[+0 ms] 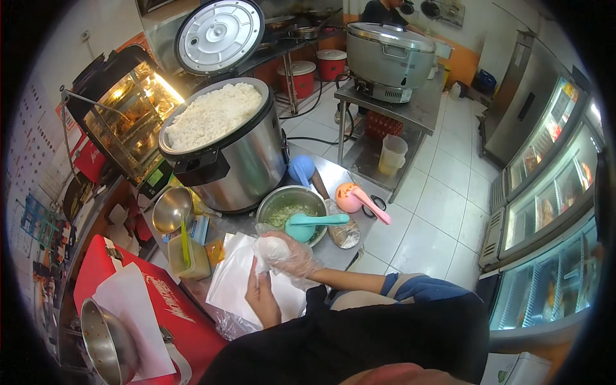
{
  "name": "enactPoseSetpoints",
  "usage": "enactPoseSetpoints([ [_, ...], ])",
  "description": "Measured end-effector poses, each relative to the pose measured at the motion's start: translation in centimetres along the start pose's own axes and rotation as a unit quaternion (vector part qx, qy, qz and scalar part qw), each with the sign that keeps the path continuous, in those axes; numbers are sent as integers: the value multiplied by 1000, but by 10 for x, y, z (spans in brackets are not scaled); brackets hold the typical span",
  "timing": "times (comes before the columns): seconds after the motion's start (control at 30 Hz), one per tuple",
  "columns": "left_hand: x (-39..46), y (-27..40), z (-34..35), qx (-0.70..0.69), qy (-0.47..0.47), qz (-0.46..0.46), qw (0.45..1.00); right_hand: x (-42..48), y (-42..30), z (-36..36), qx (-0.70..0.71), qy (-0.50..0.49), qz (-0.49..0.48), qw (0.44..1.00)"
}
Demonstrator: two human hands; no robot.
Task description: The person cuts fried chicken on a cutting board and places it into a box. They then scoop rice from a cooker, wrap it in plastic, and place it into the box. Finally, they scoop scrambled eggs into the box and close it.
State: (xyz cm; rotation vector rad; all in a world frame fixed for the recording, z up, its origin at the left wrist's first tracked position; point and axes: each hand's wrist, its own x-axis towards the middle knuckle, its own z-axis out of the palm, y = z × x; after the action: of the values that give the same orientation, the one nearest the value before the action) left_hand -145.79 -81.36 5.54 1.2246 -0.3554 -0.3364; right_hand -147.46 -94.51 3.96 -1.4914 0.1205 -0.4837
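My right hand (294, 257) wears a clear plastic glove and cups a small rounded white bundle (273, 248). What the bundle contains cannot be made out. My bare left hand (263, 296) pinches the bundle's lower edge from the near side. Beneath both hands lies a stack of white paper sheets (230, 274), with clear plastic film (231, 325) at its near edge. Just beyond my right hand is a steel bowl (269, 204) of chopped greenish food, with a teal ladle (303, 229) resting in it.
A large rice cooker (240, 163) stands open, heaped with cooked rice (216, 113). A pink ladle (353, 198) and a plastic-wrapped paddle (345, 233) lie right. At left are a plastic tub (195, 262), a steel bowl (168, 211) and a red cooler box (144, 279). Another person (382, 12) stands behind.
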Motion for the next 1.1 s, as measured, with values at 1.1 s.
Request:
enactPoseSetpoints([
  [1.1,261,-140,-124,432,305,38,848,-3,1,-193,-48,282,47,957],
])
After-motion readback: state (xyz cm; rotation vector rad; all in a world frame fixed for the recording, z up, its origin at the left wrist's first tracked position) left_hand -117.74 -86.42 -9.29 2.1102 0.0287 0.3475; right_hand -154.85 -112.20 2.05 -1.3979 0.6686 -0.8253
